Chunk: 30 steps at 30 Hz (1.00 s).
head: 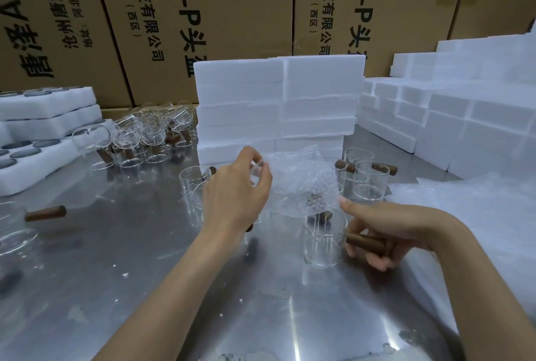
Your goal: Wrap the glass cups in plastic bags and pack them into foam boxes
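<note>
Head view, frame centre: bubble bag (301,183) pinched by left hand (240,186); glass cup (324,240) held by wooden handle (364,241) in right hand (385,233). Bagging step judged in hand; bag mouth to be opened next.

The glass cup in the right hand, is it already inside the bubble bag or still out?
Still out. The glass cup stands bare on the table; the bubble bag hangs above it.

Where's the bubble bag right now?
Centre of the head view: the bubble bag is pinched by the left hand, in front of the foam box stack, above the glass cup.
</note>
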Motion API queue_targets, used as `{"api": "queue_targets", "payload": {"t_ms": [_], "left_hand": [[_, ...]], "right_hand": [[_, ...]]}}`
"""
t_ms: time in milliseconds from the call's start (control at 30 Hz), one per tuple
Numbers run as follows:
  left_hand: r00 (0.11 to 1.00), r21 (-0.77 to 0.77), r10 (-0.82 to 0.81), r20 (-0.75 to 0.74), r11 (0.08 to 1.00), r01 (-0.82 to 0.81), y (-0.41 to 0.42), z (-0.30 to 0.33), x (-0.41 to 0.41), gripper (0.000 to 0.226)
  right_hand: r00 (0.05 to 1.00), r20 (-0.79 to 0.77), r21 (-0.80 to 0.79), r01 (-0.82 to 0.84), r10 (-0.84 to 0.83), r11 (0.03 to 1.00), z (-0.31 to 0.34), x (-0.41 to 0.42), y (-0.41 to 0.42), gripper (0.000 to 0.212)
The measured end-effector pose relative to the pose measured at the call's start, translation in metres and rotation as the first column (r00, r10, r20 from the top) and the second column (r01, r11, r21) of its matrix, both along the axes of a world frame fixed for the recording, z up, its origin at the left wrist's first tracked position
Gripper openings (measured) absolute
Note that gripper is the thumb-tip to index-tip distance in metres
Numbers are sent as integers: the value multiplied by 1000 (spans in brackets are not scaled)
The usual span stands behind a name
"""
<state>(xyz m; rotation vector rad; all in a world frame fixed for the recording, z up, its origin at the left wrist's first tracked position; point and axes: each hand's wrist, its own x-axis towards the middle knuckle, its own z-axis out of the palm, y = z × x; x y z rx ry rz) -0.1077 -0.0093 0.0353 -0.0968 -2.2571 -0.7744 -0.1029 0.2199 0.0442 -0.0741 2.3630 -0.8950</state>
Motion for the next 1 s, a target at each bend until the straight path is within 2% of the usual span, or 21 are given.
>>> {"api": "queue_targets", "payload": {"t_ms": [167, 267, 367, 433, 500, 600, 700, 833, 1000], "left_hand": [[1000, 96, 8, -3, 995, -8, 0, 1, -1, 14], [1000, 212, 4, -12, 977, -1, 0, 3, -1, 17], [999, 253, -35, -13, 967, 37, 1, 3, -1, 18], [999, 225, -33, -27, 974, 38, 2, 2, -1, 19], [998, 170, -33, -57, 985, 42, 3, 1, 1, 24], [995, 99, -87, -57, 991, 93, 5, 0, 2, 27], [986, 109, -164, -41, 980, 167, 6, -2, 2, 18], [964, 141, -263, -44, 954, 266, 6, -4, -1, 37], [913, 79, -408, 2, 910, 406, 9, -7, -1, 66]], "right_hand": [[979, -189, -164, 47, -79, 985, 2, 0, -1, 46], [962, -255, -344, 1, -94, 939, 8, 1, -1, 44], [968, -246, -566, -110, -41, 817, 11, 4, -3, 43], [972, -234, -685, -172, 9, 708, 13, 9, -8, 34], [968, -250, -744, -198, 10, 639, 16, 13, -15, 32], [944, -279, -776, -115, -174, 621, 17, 11, -24, 36], [829, -413, -721, -44, -378, 692, 13, 5, -30, 36], [711, -525, -686, -28, -468, 727, 7, 2, -36, 33], [584, -570, -695, 33, -578, 718, 4, 2, -40, 33]]}}
